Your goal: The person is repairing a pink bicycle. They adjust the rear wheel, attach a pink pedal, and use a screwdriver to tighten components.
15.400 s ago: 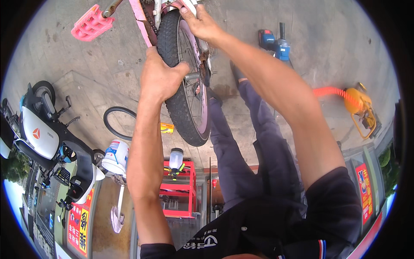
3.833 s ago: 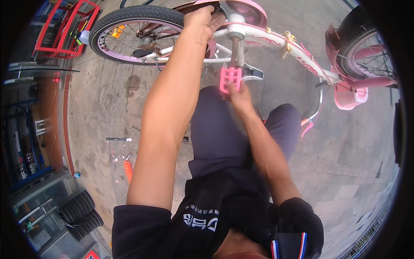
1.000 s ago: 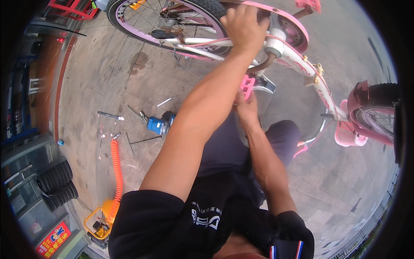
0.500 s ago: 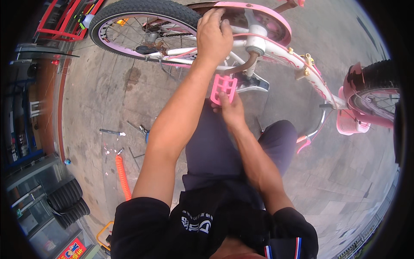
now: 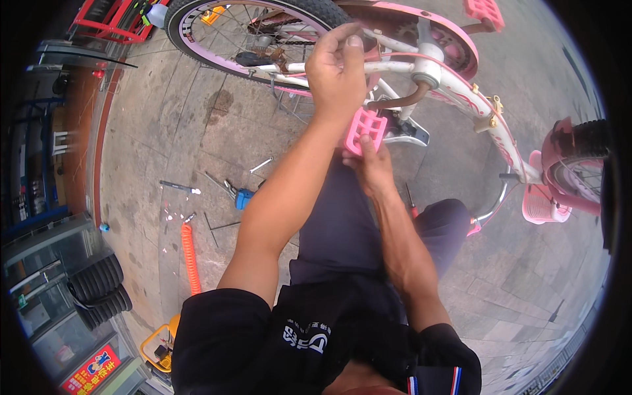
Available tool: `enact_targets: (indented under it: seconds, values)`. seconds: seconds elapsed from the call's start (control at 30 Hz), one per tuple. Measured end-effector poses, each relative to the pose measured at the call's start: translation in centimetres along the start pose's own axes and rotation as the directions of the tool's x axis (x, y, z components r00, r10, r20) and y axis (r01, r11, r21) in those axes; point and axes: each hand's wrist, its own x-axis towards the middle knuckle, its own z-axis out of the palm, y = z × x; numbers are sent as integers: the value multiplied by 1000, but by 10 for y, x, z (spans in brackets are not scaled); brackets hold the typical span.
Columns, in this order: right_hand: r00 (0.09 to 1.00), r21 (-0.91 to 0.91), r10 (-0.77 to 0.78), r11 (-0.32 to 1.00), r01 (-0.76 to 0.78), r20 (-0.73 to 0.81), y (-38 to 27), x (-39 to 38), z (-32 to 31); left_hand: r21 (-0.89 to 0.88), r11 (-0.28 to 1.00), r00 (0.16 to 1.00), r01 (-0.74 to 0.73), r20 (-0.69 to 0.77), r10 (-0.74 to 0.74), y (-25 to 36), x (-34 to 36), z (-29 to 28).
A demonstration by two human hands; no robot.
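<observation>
A pink and white bicycle (image 5: 454,85) stretches across the upper part of the view in front of me. My right hand (image 5: 375,170) grips the pink pedal (image 5: 366,131) on its near side, thumb on top, at the end of the rusty crank arm (image 5: 405,100). Raised beside the rear wheel (image 5: 253,43), my left hand (image 5: 336,76) has its fingers curled in toward the thumb. Whatever those fingers may hold is hidden. The second pedal (image 5: 485,12) sticks out on the far side, beyond the pink chain guard (image 5: 461,46).
Left of my legs on the paved ground lie a wrench (image 5: 261,164), a blue-handled tool (image 5: 244,198), a hex key (image 5: 214,228), a pen-like tool (image 5: 178,187) and a coiled orange hose (image 5: 190,257). A screwdriver (image 5: 412,203) lies by my knee. Black tyres (image 5: 99,289) stand by a glass cabinet.
The bicycle sits farther right and slightly lower in view. My left hand's fingers, stretched over the tyre's edge before, are now curled. My right hand keeps its grip on the pedal.
</observation>
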Motion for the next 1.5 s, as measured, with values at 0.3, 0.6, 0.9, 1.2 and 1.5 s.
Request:
enact_targets:
  seconds: [0.3, 0.6, 0.9, 1.2, 1.5]
  values:
    - [996, -187, -30, 982, 13, -87, -13, -12, 7, 426, 712, 811, -558, 97, 577, 41, 74, -82]
    - [996, -141, -52, 989, 41, -72, -5, -5, 18, 837, 265, 875, -479, 430, 223, 16, 226, -144]
    - [1000, -69, -17, 997, 18, 17, -2, -3, 13, 863, 13, 818, -506, 475, 326, 3, 205, -117]
    - [999, -108, -22, 994, 19, -34, -4, -4, 14, 832, 104, 801, -545, 481, 356, 14, 201, -124]
    - [948, -235, 182, 941, -245, -262, -31, -19, 27, 737, 676, 997, 12, -62, 49, 99, 100, -230]
